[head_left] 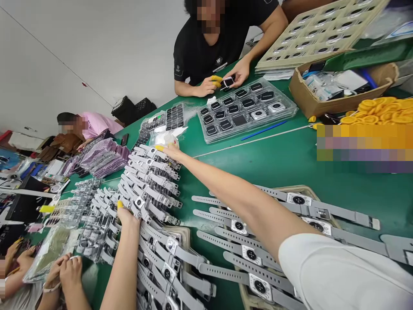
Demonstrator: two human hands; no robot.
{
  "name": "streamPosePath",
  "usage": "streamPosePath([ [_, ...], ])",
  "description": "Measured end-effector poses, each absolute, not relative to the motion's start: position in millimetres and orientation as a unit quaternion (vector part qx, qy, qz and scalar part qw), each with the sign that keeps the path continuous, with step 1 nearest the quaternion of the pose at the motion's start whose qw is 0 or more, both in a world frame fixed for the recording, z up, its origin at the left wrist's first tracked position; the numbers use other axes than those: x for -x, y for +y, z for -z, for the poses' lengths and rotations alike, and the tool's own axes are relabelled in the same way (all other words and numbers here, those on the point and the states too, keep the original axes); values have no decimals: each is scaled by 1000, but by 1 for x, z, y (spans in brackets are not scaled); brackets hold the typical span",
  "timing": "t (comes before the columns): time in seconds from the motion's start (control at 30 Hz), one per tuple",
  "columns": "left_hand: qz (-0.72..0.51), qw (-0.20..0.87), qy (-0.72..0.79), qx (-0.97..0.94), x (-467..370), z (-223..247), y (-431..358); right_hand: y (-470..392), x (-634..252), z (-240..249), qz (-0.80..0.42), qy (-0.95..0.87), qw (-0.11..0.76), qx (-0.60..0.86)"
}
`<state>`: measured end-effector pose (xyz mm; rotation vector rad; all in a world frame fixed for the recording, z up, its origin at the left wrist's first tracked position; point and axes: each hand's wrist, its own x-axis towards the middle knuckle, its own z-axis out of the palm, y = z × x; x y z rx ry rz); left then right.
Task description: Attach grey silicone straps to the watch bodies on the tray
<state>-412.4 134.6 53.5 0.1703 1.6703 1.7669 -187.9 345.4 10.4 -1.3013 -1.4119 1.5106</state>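
Rows of smartwatches with grey straps (146,183) are stacked on a green table. My left hand (128,218) reaches to the near left side of this stack, a yellow cover on one fingertip; its other fingers are hidden. At the stack's far edge is my right hand (169,151), also with a yellow fingertip cover, beside a white crumpled wrapping (166,137). What its fingers hold cannot be made out. More grey-strap watches (251,255) lie face down on a tray under my right arm, and others (167,273) lie beside my left forearm.
Across the table (222,165), a person holds a watch (228,82) behind a clear tray of watch bodies (238,110). A cardboard box (322,99), yellow finger covers (380,112) and a blue stick (263,131) are at right. Another person's hands (66,271) rest at lower left.
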Motion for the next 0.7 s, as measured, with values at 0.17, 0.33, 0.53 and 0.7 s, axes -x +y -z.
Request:
streamPosePath([
  [0.17, -692, 325, 642, -64, 411, -49, 140, 348, 191, -25, -577, -548, 333, 506],
  [0.33, -685, 332, 645, -74, 414, -47, 143, 355, 193, -28, -575, -545, 328, 514],
  [0.53, -660, 345, 665, -61, 414, -42, 145, 373, 196, -17, -583, -540, 325, 513],
  [0.7, -650, 333, 681, -54, 412, -39, 149, 383, 196, -3, -569, -530, 344, 526],
])
